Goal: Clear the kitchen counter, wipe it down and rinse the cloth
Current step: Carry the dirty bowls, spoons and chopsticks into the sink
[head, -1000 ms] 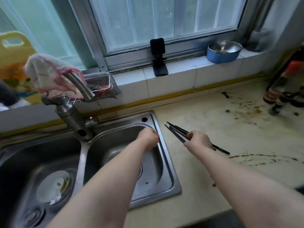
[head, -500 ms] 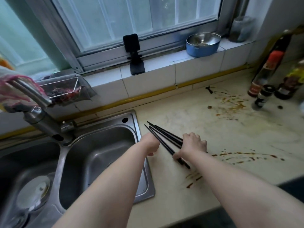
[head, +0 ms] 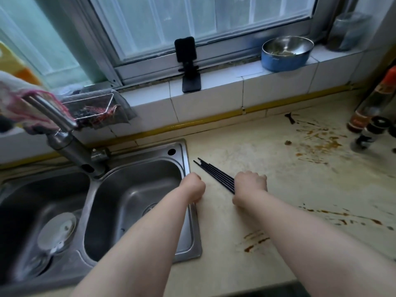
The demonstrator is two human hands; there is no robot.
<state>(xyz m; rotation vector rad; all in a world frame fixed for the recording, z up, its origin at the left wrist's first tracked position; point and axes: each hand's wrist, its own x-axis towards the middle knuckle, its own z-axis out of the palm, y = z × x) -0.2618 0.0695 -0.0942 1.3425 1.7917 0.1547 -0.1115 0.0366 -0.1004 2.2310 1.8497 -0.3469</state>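
The right hand [head: 249, 185] is curled knuckles-up around a bundle of thin black chopsticks [head: 215, 174], with the fingers wrapped over their near ends. The far ends fan out slightly and point away toward the back left, low over the beige marbled kitchen counter [head: 278, 189]. Whether the tips touch the surface cannot be told.

Just to the left, the left hand [head: 192, 187] is balled into a fist with nothing showing in it. It sits at the right rim of the stainless-steel double sink [head: 196, 243], apart from the chopsticks.

Brown sauce streaks and spatters [head: 321, 142] mark the counter to the right of the hands, and more lie near the front edge. At the far right stand a tall dark bottle with a red top [head: 372, 103] and a smaller black-capped bottle [head: 368, 133].

A steel tap [head: 64, 133] rises between the two basins, and a pink-and-white cloth [head: 15, 99] is draped over its spout. Behind the tap, a wire rack [head: 94, 108] hangs by the tiled sill. On the sill stand a black phone stand [head: 188, 63], a blue bowl with a steel inside [head: 287, 53] and a blurred glass jar [head: 347, 31].
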